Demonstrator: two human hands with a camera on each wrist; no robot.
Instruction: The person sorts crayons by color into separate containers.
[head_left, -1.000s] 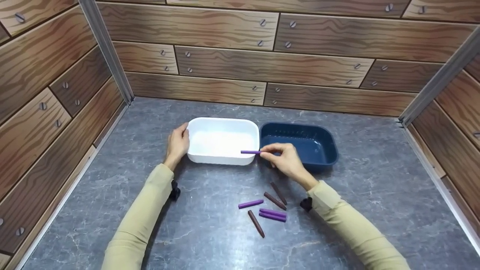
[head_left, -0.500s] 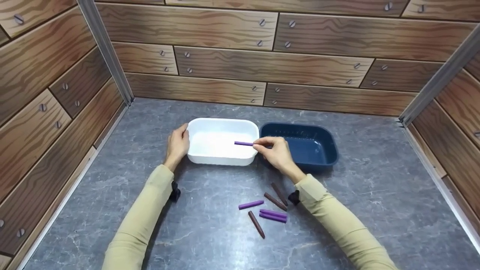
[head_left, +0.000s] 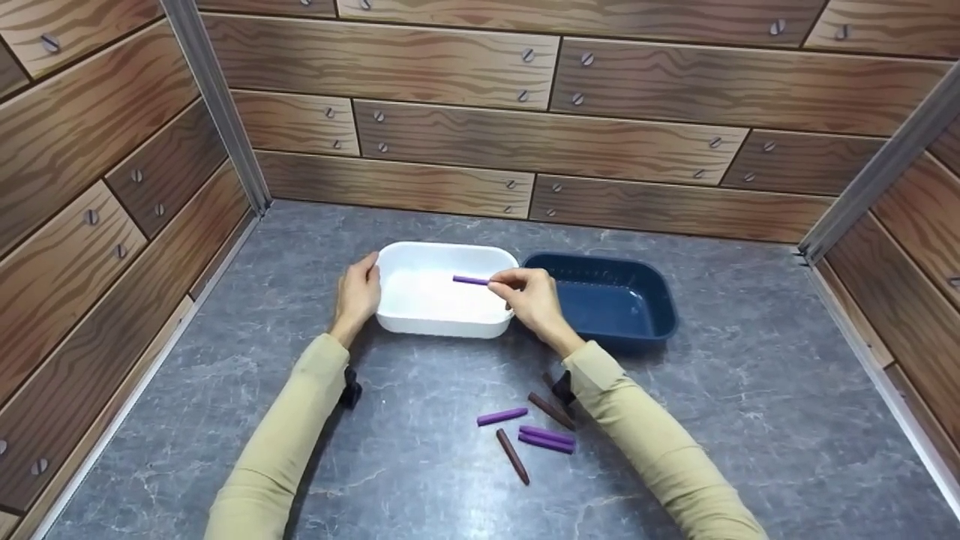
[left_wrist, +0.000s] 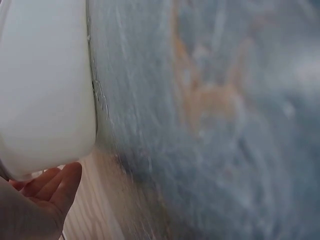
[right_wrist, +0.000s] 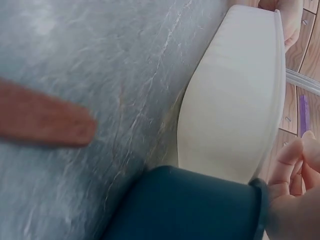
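Note:
My right hand (head_left: 529,300) pinches one end of a purple crayon (head_left: 470,280) between thumb and fingertips, holding it level over the right part of a white bin (head_left: 442,328). In the right wrist view the same purple crayon (right_wrist: 304,114) sticks out past the fingertips, above the bin's rim. My left hand (head_left: 357,294) rests against the white bin's left end. Its fingers (left_wrist: 67,187) lie fairly straight along the outer wall in the left wrist view; the thumb is hidden there. Inside the white bin only the bare bottom shows.
A dark blue bin (head_left: 660,334) stands right beside the white one. Nearer me lie a single purple crayon (head_left: 502,416), a pair of purple crayons (head_left: 546,439) and several brown crayons (head_left: 513,456), one partly behind my right wrist. Wood-patterned walls (head_left: 450,135) enclose the table.
My right hand has moved left with the purple crayon, from the border of the two bins to over the white bin. The left hand has stayed at the white bin.

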